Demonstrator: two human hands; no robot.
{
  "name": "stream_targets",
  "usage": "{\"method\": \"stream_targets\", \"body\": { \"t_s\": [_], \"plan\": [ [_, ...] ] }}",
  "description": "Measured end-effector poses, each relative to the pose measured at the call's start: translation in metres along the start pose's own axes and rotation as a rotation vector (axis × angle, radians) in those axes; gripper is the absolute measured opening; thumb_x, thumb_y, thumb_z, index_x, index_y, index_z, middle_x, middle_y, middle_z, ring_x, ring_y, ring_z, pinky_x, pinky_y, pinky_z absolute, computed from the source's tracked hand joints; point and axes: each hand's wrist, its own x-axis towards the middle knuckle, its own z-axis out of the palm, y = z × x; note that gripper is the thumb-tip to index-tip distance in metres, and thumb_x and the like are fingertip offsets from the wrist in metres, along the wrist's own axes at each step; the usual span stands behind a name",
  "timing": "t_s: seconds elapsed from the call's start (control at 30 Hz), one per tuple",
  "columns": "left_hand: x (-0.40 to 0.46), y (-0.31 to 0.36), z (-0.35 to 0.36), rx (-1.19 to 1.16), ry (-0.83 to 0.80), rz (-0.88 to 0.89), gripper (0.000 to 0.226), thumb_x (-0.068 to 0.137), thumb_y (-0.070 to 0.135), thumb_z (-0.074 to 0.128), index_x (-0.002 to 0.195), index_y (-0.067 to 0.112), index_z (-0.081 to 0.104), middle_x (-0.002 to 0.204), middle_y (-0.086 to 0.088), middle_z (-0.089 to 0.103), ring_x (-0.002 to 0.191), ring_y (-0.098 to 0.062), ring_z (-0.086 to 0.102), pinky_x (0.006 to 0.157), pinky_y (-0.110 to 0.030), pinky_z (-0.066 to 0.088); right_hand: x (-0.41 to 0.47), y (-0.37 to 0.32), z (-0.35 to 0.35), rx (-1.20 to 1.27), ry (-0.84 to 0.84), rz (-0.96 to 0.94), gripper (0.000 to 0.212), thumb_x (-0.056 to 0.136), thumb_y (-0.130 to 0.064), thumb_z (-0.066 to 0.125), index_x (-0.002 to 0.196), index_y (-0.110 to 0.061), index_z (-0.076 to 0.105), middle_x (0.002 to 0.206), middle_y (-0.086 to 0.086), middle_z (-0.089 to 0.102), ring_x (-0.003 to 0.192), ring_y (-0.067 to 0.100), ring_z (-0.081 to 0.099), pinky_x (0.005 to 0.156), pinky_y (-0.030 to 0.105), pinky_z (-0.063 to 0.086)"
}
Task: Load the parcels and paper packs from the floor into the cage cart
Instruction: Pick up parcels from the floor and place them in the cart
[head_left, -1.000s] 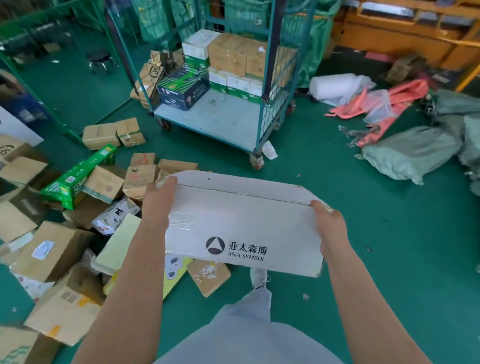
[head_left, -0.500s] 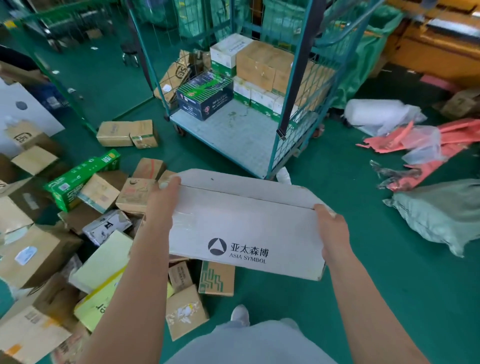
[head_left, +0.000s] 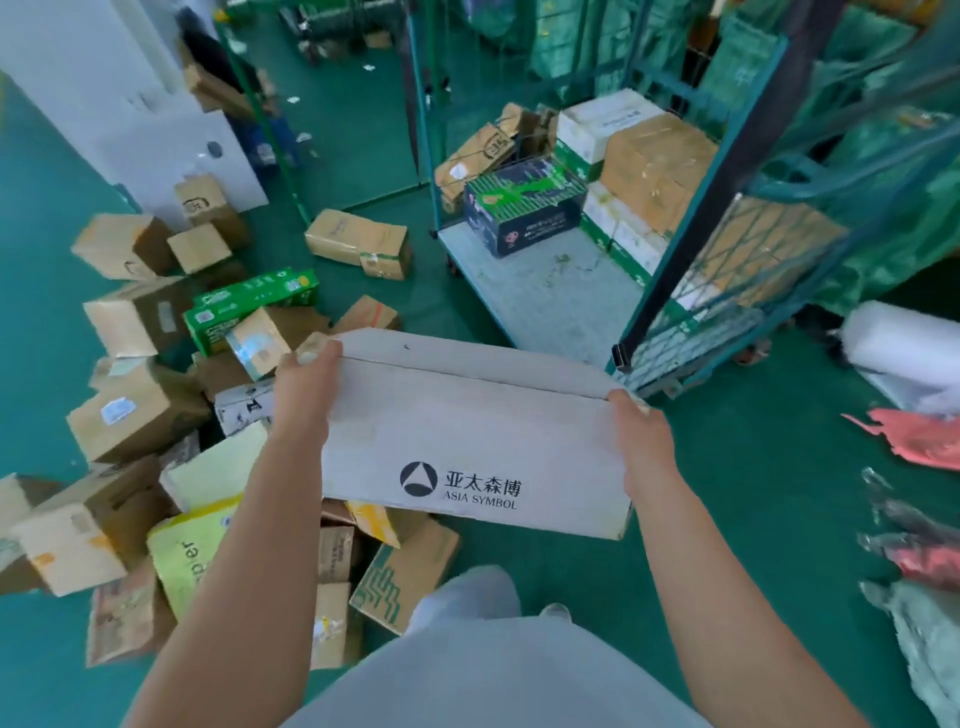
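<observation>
Both hands carry one load: our left hand (head_left: 306, 384) grips the left end of the white Asia Symbol carton (head_left: 467, 441), thumb over its top edge, and our right hand (head_left: 641, 441) clasps the right end, fingers curled round the far side and out of view. We hold the carton clear of the floor, in front of our body and just short of the cage cart (head_left: 540, 296), whose open front faces us. On the cart's grey deck a dark blue and green box (head_left: 522, 208) sits near the rear left, with brown and white cartons (head_left: 649, 156) stacked along the mesh side wall; the near part of the deck is bare. We judge four hazards from here. The carton is held only by its ends, so a heavy paper load could sag or slip from the palms. The cart's dark corner post (head_left: 675, 270) stands near the carton's right end and could catch it on the way in. Loose parcels (head_left: 400, 566) lie just beside our feet and invite a stumble. A hard landing on the deck could roll the cart if its wheels are free, which we cannot tell.
</observation>
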Motion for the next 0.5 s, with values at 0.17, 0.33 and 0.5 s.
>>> {"method": "stream_targets", "body": {
  "t_s": [0.17,0.33,0.5],
  "plan": [
    [0.021,0.003,0.014,-0.052,0.127,-0.072,0.067,0.096,0.050,0.058,0.152,0.018,0.041,0.129,-0.005,0.049,0.120,-0.034,0.049,0.091,-0.040,0.040,0.054,-0.046,0.032,-0.094,-0.133,-0.045,0.040,0.088,-0.041,0.064,0.110,-0.010,0.053,0.094,0.000,0.058,0.082,0.019,0.055,0.074,0.033,0.044],
    [0.066,0.014,0.041,-0.083,0.212,-0.160,0.070,0.092,0.054,0.059,0.151,0.020,0.042,0.138,-0.008,0.052,0.127,-0.035,0.049,0.097,-0.043,0.041,0.112,-0.090,0.076,-0.222,-0.245,-0.064,0.039,0.089,-0.043,0.060,0.113,-0.013,0.063,0.100,0.002,0.065,0.084,0.021,0.061,0.065,0.029,0.044],
    [0.144,0.041,0.087,-0.130,0.224,-0.207,0.071,0.095,0.050,0.060,0.155,0.020,0.037,0.143,-0.006,0.049,0.128,-0.033,0.048,0.098,-0.040,0.041,0.190,-0.140,0.137,-0.320,-0.264,-0.085,0.041,0.089,-0.043,0.058,0.115,-0.011,0.065,0.102,0.003,0.066,0.084,0.021,0.061,0.064,0.029,0.042]
  ]
}}
